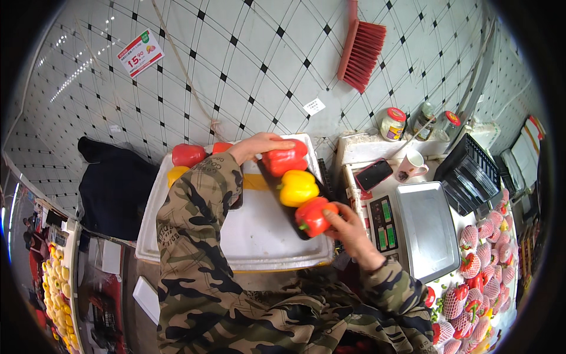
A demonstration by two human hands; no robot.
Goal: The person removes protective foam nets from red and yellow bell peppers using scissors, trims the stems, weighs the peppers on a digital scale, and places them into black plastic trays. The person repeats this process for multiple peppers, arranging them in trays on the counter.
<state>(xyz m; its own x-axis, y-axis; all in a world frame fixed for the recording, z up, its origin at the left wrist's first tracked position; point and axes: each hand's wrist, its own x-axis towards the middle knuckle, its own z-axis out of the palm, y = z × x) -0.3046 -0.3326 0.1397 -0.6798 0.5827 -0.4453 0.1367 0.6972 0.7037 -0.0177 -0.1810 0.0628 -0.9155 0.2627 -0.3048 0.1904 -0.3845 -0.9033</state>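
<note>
A black tray (pixel 282 202) lies slanted over the right part of a white foam box (pixel 261 243). Three bell peppers are lined up along it: an upper red bell pepper (pixel 286 160), a yellow bell pepper (pixel 299 188) and a lower red bell pepper (pixel 313 217). My left hand (pixel 256 146) grips the upper red one from its far left side, thumb and fingers against it. With fingers on its right side, my right hand (pixel 349 228) holds the lower red one. Another red bell pepper (pixel 188 155) and a partly hidden yellow bell pepper (pixel 176 174) sit at the box's left. My left sleeve covers part of a second dark tray.
Right of the box stand a weighing scale (pixel 428 230), a phone (pixel 374 174), a mug (pixel 411 165) and stacked black trays (pixel 471 177). Net-wrapped peppers (pixel 473 283) lie beyond the scale. Several jars (pixel 393 124) line a ledge; a red brush (pixel 362 53) hangs on the tiled wall.
</note>
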